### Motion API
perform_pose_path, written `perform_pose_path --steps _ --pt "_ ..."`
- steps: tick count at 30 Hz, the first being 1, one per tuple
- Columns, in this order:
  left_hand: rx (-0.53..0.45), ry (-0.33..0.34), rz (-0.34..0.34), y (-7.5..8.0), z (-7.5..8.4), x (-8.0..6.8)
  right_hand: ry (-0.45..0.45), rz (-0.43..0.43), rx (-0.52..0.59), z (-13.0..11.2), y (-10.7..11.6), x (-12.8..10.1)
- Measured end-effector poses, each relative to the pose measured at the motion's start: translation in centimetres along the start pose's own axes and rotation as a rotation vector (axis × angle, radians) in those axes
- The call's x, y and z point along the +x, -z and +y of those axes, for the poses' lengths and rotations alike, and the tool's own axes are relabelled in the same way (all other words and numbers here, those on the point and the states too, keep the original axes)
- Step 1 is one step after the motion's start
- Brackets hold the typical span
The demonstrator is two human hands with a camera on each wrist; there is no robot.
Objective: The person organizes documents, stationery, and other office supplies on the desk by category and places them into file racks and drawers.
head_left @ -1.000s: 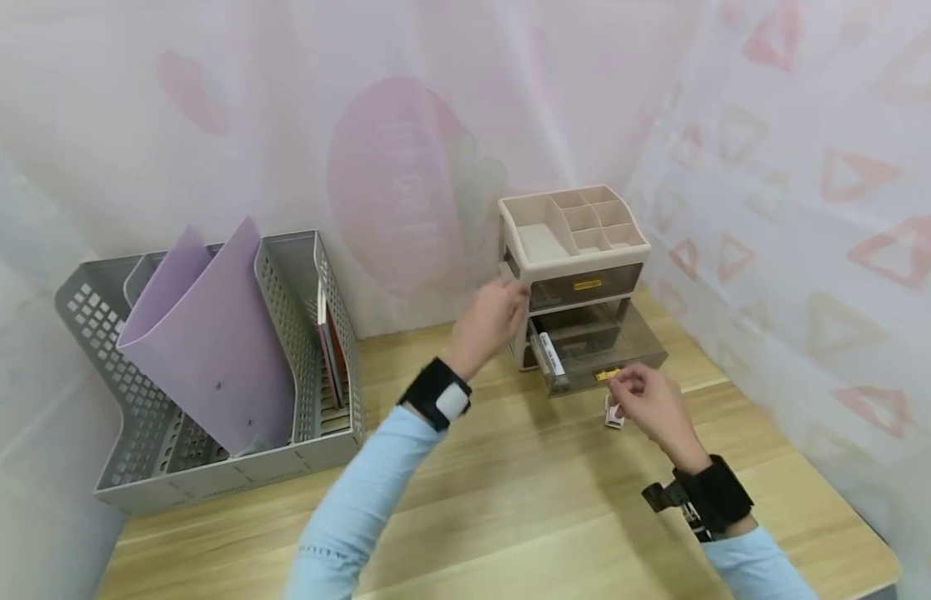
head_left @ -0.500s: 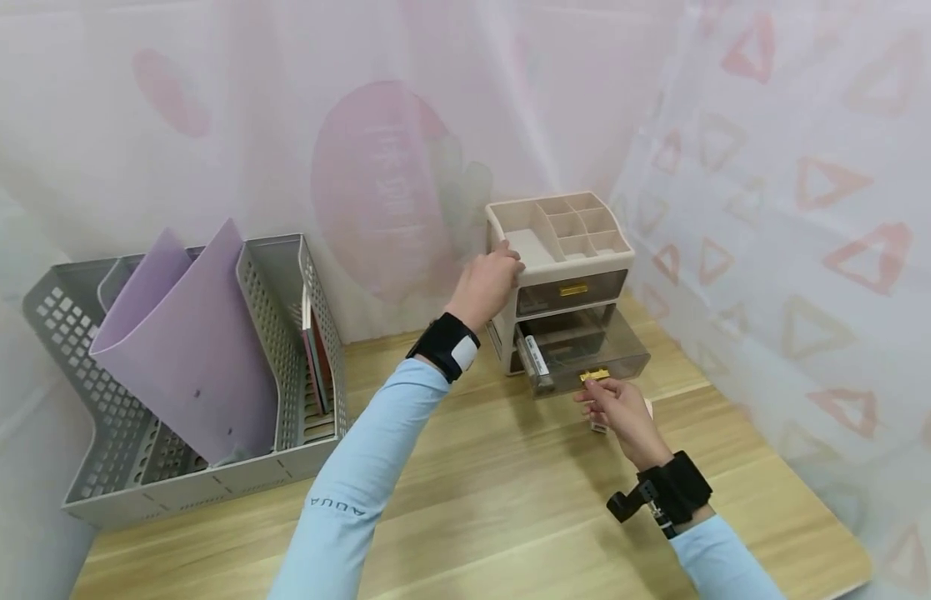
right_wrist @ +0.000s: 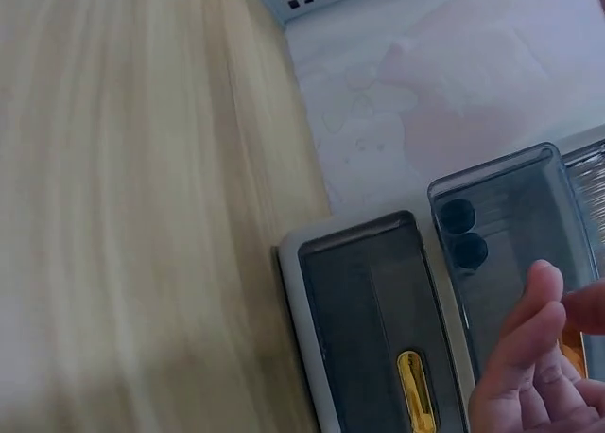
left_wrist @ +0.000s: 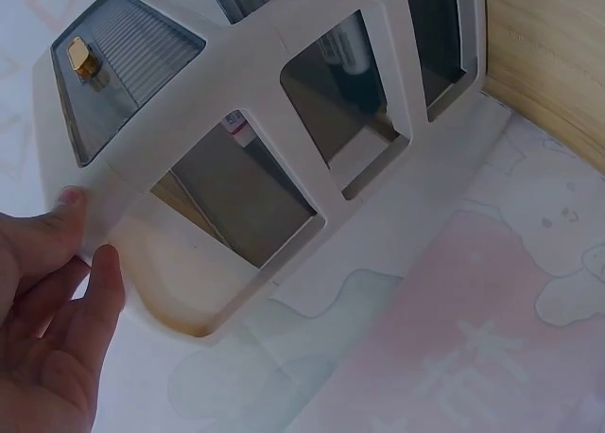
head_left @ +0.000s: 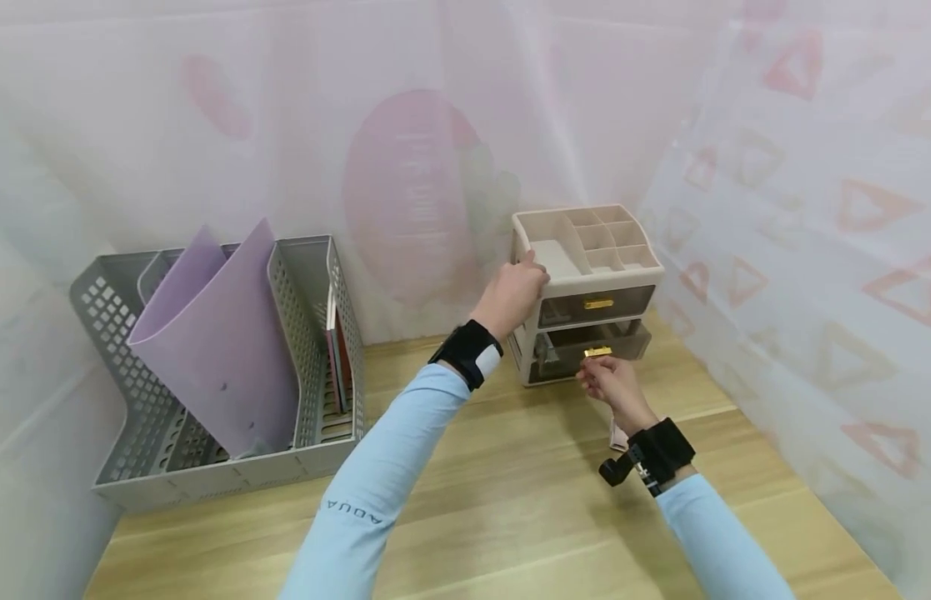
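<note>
A cream desktop drawer organizer (head_left: 525, 337) with smoky see-through drawers stands against the back wall. My left hand (head_left: 513, 293) grips its upper left front corner; in the left wrist view the thumb lies on the front and the fingers lie at the side edge. My right hand (head_left: 617, 388) pinches the gold handle (head_left: 598, 352) of the middle drawer (head_left: 632, 340), which sticks out a little. In the right wrist view the fingers hide most of that handle, and dark round ends (right_wrist: 470, 251) show inside the drawer.
A small pale pink object (head_left: 618, 435) lies on the wooden table (head_left: 503, 500) beneath the right wrist. At left stands a grey perforated file rack (head_left: 210, 483) with a purple folder (head_left: 225, 350) and several thin books (head_left: 337, 354). Printed curtains close in the back and sides.
The middle drawer has slid inward, from well out to nearly closed, with my right hand at its handle. My left hand has moved onto the organizer's upper corner. The head view has shifted slightly.
</note>
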State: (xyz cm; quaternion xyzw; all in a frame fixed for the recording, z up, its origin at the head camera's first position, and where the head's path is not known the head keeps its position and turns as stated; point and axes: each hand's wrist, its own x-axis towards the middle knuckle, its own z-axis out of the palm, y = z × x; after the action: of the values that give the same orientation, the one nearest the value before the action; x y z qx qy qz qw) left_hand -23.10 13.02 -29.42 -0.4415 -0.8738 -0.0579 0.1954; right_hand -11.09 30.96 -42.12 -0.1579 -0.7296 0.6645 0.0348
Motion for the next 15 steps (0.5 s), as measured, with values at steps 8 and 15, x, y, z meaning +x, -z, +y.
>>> perform_pose_path --steps 8,15 --pt "0.019 -0.071 -0.011 -0.2 3.1 1.8 -0.013 -0.028 -0.002 0.1 2.6 1.5" --pt "0.053 -0.073 0.019 0.4 3.5 2.1 -0.016 -0.069 -0.112 0.8 3.9 0.6"
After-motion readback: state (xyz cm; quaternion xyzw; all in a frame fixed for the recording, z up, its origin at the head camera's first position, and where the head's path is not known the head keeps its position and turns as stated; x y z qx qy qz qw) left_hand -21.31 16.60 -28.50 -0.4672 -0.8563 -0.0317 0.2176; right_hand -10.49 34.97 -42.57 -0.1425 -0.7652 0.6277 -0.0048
